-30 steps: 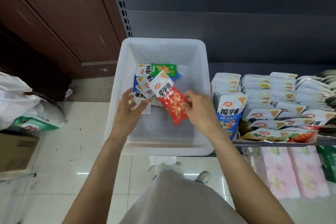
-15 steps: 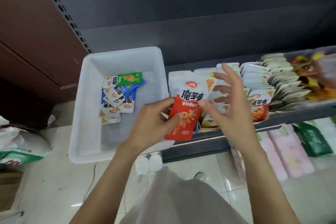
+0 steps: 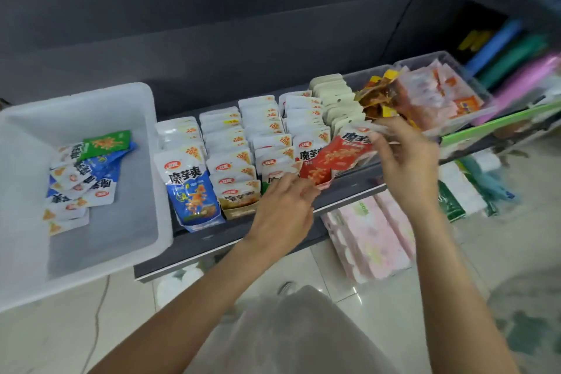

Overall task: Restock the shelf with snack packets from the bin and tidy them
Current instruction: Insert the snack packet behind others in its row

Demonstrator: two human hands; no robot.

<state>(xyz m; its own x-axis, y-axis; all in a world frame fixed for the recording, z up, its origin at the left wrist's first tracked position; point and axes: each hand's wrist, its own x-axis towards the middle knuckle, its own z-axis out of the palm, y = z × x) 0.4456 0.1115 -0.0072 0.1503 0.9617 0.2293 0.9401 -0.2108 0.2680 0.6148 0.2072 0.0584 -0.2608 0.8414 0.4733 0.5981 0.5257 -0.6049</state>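
White plastic bin (image 3: 145,161) sits at the left end of the dark shelf (image 3: 349,191), its right wall just beside the first row of shelved packets. Bin contents: a loose overlapping pile of snack packets (image 3: 86,179) against the left half of the floor, one green on top at the rear, several blue and white below; right half of the bin floor bare. Shelf holds rows of white-topped packets (image 3: 261,130) standing on edge, front to back; the leftmost row is fronted by a blue packet (image 3: 192,191), the next by a tan one (image 3: 239,199). Further right, a clear tray (image 3: 467,79) contains orange-and-white sachets, with a heap of brown and yellow wrapped items (image 3: 378,97) at its left side. Red packet (image 3: 337,155) is held tilted above the front of the right-hand rows, near the shelf's front edge. Right hand (image 3: 406,155) pinches its upper end, thumb and fingers closed on the packet; that area is motion-blurred. Left hand (image 3: 283,209) is at the packet's lower corner, over the shelf lip, fingers loosely bent; whether it grips or only touches the packet cannot be told. Below the shelf lip: pink-patterned packs (image 3: 370,237) on a lower level, and tiled floor (image 3: 60,337) in front. Open space lies above the packet rows up to the grey back panel (image 3: 243,39).
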